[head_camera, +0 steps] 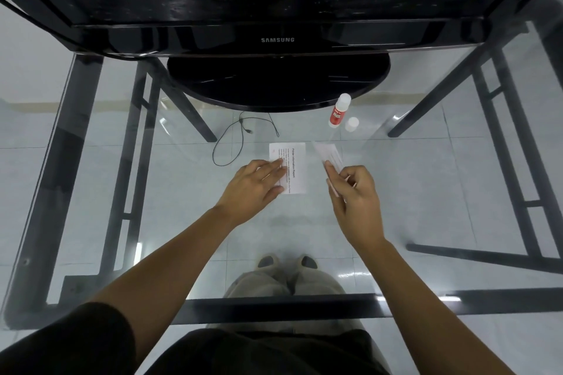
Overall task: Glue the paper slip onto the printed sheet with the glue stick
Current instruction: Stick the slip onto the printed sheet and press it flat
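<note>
Right hand (355,192) pinches the thin white paper slip (329,155); it looks light and floppy, so hold its edge. At nine o'clock, the flat left hand (253,184) presses the white printed sheet (297,161). The red-and-white glue stick (338,111) stands at twelve.

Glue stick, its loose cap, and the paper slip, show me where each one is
glue stick (337,113), head view, on its red label.
loose cap (352,124), head view, on its white top.
paper slip (328,153), head view, on the part above the right hand's fingertips.

glue stick (337,111): white, red label | printed sheet (294,168): white, black text | monitor (274,3): glossy black
</note>
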A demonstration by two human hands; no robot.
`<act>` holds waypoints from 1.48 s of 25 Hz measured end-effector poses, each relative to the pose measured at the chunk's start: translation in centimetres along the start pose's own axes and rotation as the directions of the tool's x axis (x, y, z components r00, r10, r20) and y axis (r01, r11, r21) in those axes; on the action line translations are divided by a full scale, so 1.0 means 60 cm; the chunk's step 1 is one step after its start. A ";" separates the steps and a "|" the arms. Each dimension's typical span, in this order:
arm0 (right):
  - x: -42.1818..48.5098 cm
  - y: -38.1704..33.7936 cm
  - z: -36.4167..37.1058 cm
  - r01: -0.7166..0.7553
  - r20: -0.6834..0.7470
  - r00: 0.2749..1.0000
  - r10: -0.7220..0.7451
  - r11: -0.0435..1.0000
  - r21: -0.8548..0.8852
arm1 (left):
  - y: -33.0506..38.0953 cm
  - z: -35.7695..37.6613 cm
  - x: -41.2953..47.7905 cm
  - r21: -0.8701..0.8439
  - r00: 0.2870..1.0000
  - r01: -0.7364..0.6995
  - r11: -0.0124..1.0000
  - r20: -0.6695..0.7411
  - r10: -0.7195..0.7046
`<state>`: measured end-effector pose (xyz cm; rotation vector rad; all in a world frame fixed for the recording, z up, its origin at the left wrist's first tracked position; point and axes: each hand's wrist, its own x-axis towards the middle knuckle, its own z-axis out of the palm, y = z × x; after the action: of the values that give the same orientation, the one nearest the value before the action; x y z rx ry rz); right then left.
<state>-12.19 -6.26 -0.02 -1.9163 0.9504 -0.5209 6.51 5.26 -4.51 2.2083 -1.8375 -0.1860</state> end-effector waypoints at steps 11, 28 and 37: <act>0.019 -0.031 0.038 -0.035 0.060 0.998 0.036 0.999 -0.014 | 0.033 -0.080 0.059 -0.826 0.709 0.538 0.171 0.333 -0.622; 0.062 -0.038 0.042 -0.095 0.064 0.994 0.089 0.991 0.094 | -0.013 -0.122 0.106 -0.713 0.760 0.628 0.313 0.474 -0.445; 0.068 -0.006 0.054 -0.222 0.156 0.967 0.202 0.967 0.123 | 0.024 -0.066 0.048 -0.826 0.688 0.554 0.099 0.388 -0.614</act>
<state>-7.33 -7.60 -1.41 -1.6786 0.9860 -0.3115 6.74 2.69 -0.14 1.7962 -0.3155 -1.0198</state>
